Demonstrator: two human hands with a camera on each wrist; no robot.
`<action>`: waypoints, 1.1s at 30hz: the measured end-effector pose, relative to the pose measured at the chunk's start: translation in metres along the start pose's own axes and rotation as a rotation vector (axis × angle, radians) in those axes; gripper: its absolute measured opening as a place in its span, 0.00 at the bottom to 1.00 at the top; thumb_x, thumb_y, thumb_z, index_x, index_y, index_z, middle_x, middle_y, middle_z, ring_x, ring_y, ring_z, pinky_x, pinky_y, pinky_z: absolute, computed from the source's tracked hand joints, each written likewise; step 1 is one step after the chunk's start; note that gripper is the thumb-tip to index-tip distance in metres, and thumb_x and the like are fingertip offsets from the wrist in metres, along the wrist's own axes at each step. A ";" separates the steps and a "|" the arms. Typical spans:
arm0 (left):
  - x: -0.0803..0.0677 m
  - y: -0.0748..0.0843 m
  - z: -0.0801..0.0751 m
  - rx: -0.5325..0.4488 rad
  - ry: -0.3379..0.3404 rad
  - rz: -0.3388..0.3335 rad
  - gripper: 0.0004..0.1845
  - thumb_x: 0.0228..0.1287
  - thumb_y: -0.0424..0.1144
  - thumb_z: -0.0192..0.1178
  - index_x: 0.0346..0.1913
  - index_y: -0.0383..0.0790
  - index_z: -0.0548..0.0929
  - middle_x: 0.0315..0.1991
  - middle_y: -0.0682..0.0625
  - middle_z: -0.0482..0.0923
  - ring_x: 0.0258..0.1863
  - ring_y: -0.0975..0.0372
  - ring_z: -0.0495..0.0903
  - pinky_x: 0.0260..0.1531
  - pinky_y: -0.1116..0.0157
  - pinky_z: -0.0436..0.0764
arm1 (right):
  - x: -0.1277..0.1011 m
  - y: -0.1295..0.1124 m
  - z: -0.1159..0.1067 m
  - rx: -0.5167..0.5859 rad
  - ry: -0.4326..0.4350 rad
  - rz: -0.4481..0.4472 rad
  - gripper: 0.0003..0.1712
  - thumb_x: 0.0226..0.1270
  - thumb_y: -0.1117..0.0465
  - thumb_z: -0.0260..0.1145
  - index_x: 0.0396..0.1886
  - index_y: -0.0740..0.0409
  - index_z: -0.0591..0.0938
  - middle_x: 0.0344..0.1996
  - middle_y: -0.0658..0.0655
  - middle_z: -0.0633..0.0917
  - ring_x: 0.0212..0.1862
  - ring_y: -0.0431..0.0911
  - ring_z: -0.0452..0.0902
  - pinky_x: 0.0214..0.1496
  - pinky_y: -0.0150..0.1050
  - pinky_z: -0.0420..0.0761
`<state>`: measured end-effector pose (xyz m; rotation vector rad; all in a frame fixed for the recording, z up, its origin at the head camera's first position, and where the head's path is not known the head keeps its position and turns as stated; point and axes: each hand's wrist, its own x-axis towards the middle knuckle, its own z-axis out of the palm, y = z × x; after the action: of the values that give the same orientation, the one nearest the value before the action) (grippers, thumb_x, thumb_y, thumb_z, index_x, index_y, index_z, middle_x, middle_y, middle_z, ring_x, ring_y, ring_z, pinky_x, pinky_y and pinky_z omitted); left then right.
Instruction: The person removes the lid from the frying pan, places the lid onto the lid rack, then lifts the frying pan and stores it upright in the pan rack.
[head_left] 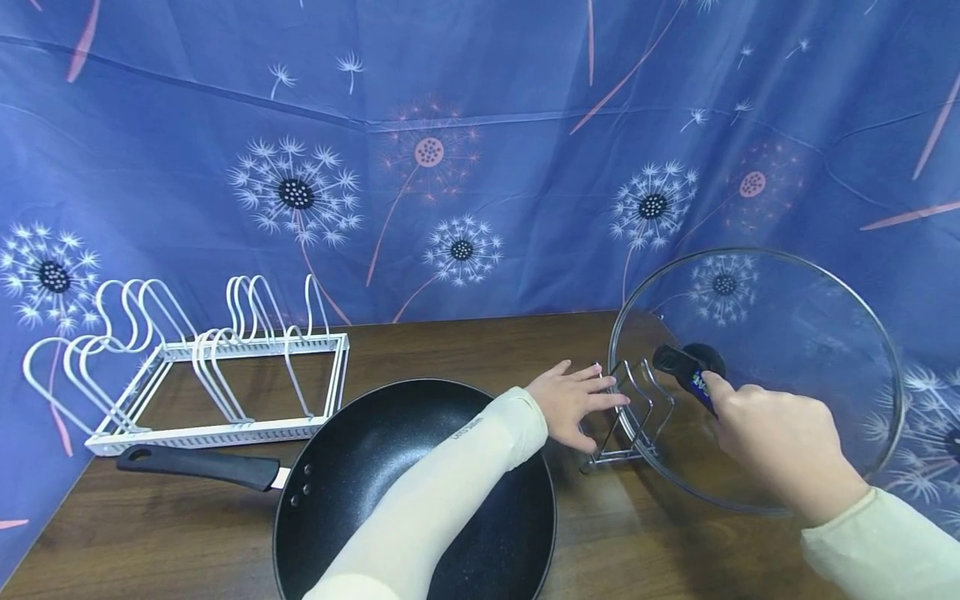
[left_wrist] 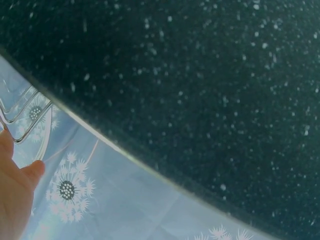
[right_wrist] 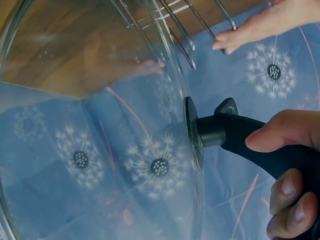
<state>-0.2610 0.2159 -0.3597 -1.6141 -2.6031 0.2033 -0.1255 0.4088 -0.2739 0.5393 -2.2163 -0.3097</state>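
On the table, two racks, one pan; right hand (head_left: 780, 442) grips one lid (head_left: 810, 333), left hand (head_left: 573, 400) open.

Right wrist view. The right hand (right_wrist: 290, 170) curls thumb and fingers round the black plastic handle (right_wrist: 235, 137) of a round clear glass lid (right_wrist: 100, 150), held on edge. Beyond the lid's upper rim, the chrome wire rack (right_wrist: 175, 22) stands on the brown wooden tabletop (right_wrist: 60, 50); the left hand's fingertips (right_wrist: 227, 42) touch the rack.
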 end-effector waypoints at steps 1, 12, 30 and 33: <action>0.000 0.000 0.000 -0.005 -0.002 0.000 0.44 0.57 0.66 0.55 0.75 0.66 0.50 0.76 0.59 0.46 0.74 0.65 0.41 0.70 0.53 0.47 | 0.000 -0.001 0.000 0.000 -0.006 -0.003 0.21 0.40 0.63 0.63 0.37 0.69 0.82 0.06 0.56 0.67 0.04 0.45 0.55 0.02 0.43 0.51; -0.002 -0.001 -0.002 0.006 0.007 -0.004 0.43 0.58 0.65 0.55 0.75 0.65 0.51 0.75 0.59 0.47 0.74 0.63 0.44 0.70 0.54 0.48 | 0.005 -0.005 0.003 0.002 -0.001 -0.010 0.18 0.38 0.67 0.62 0.35 0.68 0.81 0.05 0.54 0.64 0.04 0.44 0.53 0.02 0.42 0.51; 0.000 0.004 -0.002 0.011 0.008 -0.017 0.41 0.57 0.66 0.54 0.74 0.63 0.55 0.75 0.59 0.50 0.74 0.63 0.44 0.70 0.58 0.49 | 0.008 -0.005 0.014 0.002 -0.046 0.093 0.21 0.34 0.71 0.61 0.37 0.69 0.83 0.03 0.53 0.65 0.04 0.44 0.52 0.02 0.46 0.53; -0.001 0.003 -0.002 0.007 0.006 -0.015 0.42 0.57 0.65 0.54 0.74 0.63 0.55 0.75 0.58 0.50 0.74 0.63 0.44 0.70 0.58 0.49 | 0.006 -0.006 0.018 -0.002 -0.023 0.095 0.21 0.36 0.71 0.59 0.37 0.70 0.82 0.04 0.55 0.65 0.04 0.44 0.53 0.02 0.46 0.53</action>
<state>-0.2578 0.2160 -0.3577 -1.5903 -2.6063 0.2061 -0.1415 0.4013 -0.2835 0.4302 -2.2555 -0.2699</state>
